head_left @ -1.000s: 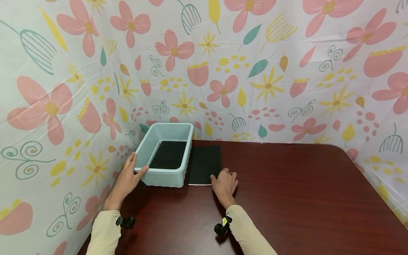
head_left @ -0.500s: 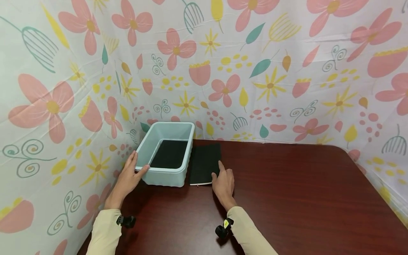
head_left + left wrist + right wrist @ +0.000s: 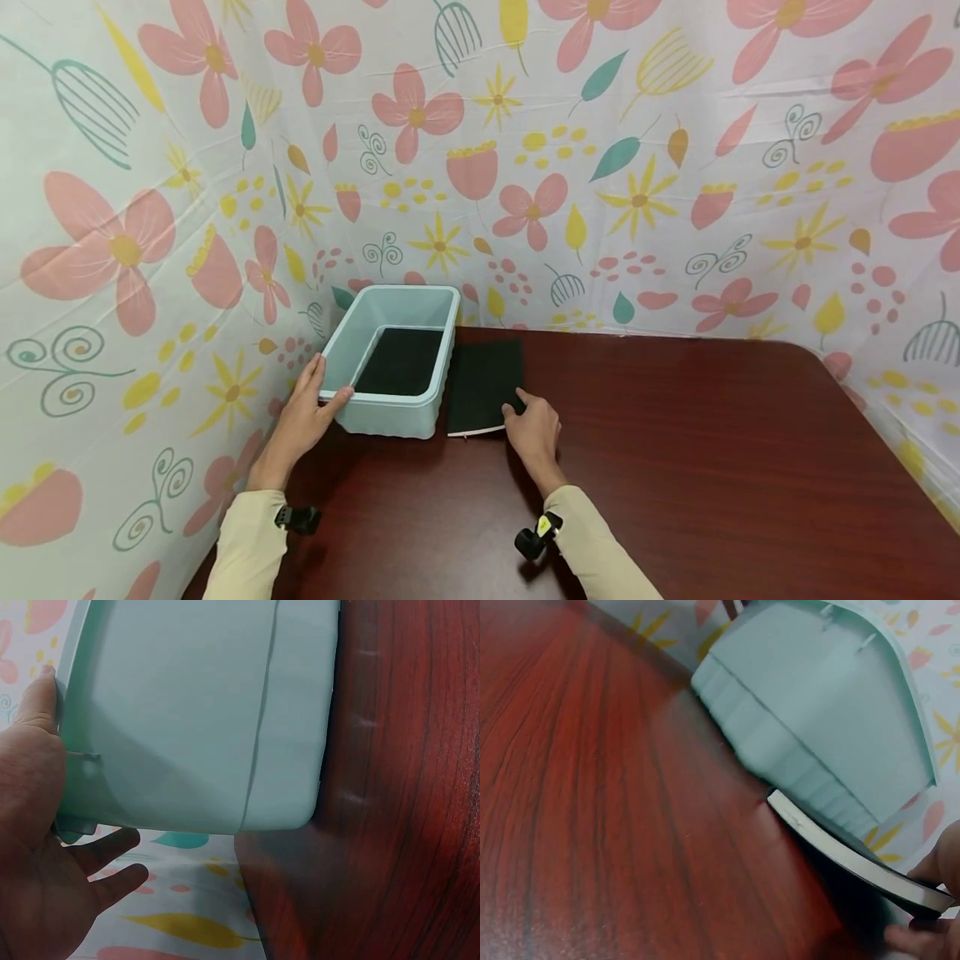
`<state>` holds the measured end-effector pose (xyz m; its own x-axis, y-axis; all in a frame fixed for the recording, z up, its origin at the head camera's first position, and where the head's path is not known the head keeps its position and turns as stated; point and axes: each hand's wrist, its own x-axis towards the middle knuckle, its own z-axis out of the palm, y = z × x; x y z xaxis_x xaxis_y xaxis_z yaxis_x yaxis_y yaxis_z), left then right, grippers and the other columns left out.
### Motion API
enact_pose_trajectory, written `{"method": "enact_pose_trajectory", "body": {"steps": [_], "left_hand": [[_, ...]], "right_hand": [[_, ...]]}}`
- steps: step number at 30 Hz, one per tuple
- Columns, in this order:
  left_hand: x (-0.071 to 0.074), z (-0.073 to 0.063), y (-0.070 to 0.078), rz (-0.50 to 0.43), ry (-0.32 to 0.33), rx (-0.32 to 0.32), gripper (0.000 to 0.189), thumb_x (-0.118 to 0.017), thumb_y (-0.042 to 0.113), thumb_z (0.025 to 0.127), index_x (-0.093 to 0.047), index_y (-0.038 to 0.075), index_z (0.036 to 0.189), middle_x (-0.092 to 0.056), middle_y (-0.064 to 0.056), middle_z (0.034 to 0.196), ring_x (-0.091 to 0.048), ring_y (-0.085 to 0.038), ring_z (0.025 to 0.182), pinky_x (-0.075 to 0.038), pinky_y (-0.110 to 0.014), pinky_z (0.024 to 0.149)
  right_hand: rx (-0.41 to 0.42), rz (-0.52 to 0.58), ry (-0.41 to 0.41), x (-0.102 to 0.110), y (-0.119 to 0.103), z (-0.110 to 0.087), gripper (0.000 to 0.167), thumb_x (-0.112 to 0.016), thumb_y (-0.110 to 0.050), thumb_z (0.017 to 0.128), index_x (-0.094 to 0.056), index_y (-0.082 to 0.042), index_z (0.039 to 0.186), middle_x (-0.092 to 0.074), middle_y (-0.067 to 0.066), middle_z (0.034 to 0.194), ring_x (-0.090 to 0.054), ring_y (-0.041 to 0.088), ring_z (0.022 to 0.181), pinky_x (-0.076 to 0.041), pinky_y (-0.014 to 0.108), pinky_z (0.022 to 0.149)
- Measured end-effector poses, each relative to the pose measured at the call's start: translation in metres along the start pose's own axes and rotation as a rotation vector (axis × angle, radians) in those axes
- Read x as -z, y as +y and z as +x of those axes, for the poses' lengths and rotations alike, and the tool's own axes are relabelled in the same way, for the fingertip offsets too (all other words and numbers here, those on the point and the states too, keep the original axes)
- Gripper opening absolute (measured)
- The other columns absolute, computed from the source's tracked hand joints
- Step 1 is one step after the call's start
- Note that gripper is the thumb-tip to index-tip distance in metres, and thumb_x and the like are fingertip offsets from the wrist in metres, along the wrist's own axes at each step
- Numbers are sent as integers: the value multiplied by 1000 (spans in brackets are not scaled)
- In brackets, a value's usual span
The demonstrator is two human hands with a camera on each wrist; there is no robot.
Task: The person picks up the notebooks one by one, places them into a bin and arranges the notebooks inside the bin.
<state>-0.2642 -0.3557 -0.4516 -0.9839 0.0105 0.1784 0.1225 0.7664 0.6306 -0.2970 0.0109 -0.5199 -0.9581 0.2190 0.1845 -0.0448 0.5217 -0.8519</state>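
Observation:
A light blue-green plastic bin (image 3: 390,417) stands at the table's back left. My left hand (image 3: 300,425) grips its near left corner, thumb over the rim and fingers along the side; the left wrist view shows the thumb (image 3: 41,697) on the rim. Right beside the bin lies a black notebook (image 3: 483,375) with pale page edges. With thumb and fingers my right hand (image 3: 534,427) pinches the notebook's near right corner. That side is raised from the table in the right wrist view, and the page block (image 3: 847,855) bends upward toward the fingers.
Inside the bin a flat black rectangle (image 3: 401,362) covers much of the bottom. Floral cloth (image 3: 637,167) hangs behind and to the left of the dark red wooden table (image 3: 675,458). Both wrists wear small black cameras.
My right index finger reached forward along the notebook's edge, then the hand closed on its corner and shifted slightly right, lifting that side. My left hand stayed on the bin.

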Motion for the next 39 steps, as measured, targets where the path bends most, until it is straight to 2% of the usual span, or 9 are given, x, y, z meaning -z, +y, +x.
{"method": "enact_pose_trajectory", "body": {"steps": [2,6,9,12,16,19,24,31,39], "left_hand": [[0,0,0,3,1,-2,94,-55,55,102,-4,6,164,-1,-15,172,-13,-46,153,-22,-70,115],[1,0,0,4,1,1,95,-55,55,102,-4,5,164,-2,-16,171,-14,-46,153,-23,-70,115],[1,-1,0,9,4,2,95,-55,55,102,-5,4,164,-3,-18,171,-15,-47,153,-23,-70,114],[0,-1,0,9,7,4,94,-55,55,102,-5,5,164,-3,-18,171,-16,-48,152,-23,-71,114],[0,-1,1,5,8,7,94,-55,55,102,-5,6,165,-3,-17,171,-16,-47,152,-23,-71,114],[0,-1,1,6,7,5,94,-55,55,102,-4,7,165,-3,-17,171,-16,-47,152,-23,-71,114],[0,-1,1,1,4,6,95,-55,56,102,-3,8,165,-2,-17,171,-15,-47,152,-23,-71,114],[1,-1,0,-8,-1,7,95,-55,56,102,-2,8,165,-2,-16,171,-13,-46,153,-22,-70,115],[2,-1,4,-5,-5,4,93,-55,53,103,-4,5,164,-2,-18,171,-14,-47,153,-22,-70,115]], "right_hand": [[-5,18,-15,2,0,1,44,-73,-15,94,-67,-5,136,-64,22,135,-63,43,83,-45,61,96],[-33,54,-22,5,0,2,41,-74,-12,93,-69,-5,133,-71,19,124,-63,46,111,-40,62,106],[-64,83,-27,8,2,3,40,-74,-11,92,-70,-7,132,-78,17,95,-70,38,106,-36,59,113],[-102,125,-32,11,4,4,39,-74,-10,92,-71,-8,132,-76,16,80,-75,31,74,-50,50,101],[-155,242,-30,16,7,6,38,-74,-7,93,-71,-7,131,-74,23,109,-75,26,65,-62,39,69],[-199,364,-31,18,8,8,38,-73,-4,93,-70,-3,130,-64,28,132,-77,30,76,-62,33,65],[-262,480,-29,22,10,10,40,-73,-1,92,-68,-1,132,-60,28,138,-74,36,97,-61,29,66],[-304,561,-41,32,11,9,40,-71,-1,94,-66,2,134,-52,31,145,-75,35,97,-62,30,69],[-332,676,-62,53,4,6,43,-68,-3,97,-61,2,140,-42,25,155,-61,36,126,-61,28,74]]}}
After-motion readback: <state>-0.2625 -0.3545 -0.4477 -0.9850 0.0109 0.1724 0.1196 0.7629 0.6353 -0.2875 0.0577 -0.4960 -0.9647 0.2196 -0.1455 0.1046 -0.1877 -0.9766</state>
